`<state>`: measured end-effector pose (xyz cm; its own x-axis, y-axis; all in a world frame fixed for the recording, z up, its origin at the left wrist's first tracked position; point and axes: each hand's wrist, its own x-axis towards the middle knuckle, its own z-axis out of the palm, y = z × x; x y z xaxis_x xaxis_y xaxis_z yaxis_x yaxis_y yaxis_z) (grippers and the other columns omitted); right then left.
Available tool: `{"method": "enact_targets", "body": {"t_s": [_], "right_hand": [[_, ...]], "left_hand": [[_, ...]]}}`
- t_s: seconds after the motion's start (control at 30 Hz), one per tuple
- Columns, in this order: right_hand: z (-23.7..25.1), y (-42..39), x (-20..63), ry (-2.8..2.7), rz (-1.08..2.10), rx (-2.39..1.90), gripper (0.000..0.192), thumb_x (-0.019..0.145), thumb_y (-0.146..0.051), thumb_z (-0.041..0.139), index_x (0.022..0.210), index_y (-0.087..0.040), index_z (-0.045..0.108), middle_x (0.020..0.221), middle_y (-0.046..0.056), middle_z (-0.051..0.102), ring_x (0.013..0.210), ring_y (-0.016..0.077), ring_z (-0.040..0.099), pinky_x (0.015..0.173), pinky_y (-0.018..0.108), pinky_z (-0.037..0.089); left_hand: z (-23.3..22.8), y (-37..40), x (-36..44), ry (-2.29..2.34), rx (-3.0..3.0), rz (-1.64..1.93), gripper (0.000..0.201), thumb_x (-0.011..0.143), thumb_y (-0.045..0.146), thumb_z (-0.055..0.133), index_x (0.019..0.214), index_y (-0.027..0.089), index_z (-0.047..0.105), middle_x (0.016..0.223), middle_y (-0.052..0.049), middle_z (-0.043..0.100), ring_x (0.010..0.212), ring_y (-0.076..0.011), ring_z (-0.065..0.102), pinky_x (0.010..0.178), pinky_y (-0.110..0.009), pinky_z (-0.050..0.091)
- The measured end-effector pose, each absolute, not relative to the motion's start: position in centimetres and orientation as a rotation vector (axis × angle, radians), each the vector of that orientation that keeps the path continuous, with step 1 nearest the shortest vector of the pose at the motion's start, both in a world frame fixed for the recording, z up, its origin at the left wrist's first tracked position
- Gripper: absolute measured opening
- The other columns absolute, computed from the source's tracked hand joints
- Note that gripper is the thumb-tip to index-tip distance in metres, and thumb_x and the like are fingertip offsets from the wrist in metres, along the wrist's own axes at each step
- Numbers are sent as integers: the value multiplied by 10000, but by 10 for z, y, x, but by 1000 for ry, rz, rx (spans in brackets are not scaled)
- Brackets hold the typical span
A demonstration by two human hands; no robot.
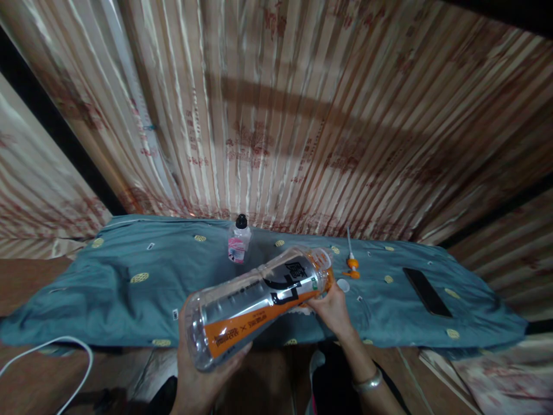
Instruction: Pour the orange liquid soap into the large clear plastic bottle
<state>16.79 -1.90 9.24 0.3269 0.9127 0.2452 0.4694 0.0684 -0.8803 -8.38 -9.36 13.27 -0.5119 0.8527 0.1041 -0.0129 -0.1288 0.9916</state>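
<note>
A large clear plastic bottle (259, 302) with a silver and orange label lies tilted across the middle of the view, its neck up to the right. My left hand (201, 374) is wrapped round its base. At the neck end, my right hand (332, 308) closes on an orange container (329, 279), mostly hidden behind the bottle's neck and shoulder. Just right of that hand, a small whitish disc (343, 285) rests on the cloth. Farther back lies an orange pump head (353, 265) with its thin tube pointing away.
A small clear bottle (239, 242) with a black cap and pink label stands at the back of the teal patterned cloth (173, 259). A dark phone (427, 292) lies at right. Pleated curtains (268, 115) hang behind. A white cable (82, 343) curves at lower left.
</note>
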Motion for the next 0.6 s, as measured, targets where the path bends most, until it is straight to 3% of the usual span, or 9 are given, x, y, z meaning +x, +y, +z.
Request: {"method": "enact_targets", "body": {"t_s": [0.33,0.6], "right_hand": [[92,-19,169,-1302,545,-1589,527,604,-371,784,1090,-220,647,919,58,820,839,307,788,766,403,631],[94,-20,168,-1310,545,-1560,508,607,-382,785,1071,-222,654,925,58,822,832,303,791,760,397,638]], "left_hand": [[141,-95,-83,1549,1013,1753,894,512,489,948,1293,251,583,1224,-84,706,1134,-363,715,1024,-607,561],[143,-96,-82,1522,973,1720,912,498,504,952,1287,233,585,1155,-78,730,1053,-340,748,933,-527,626]]}}
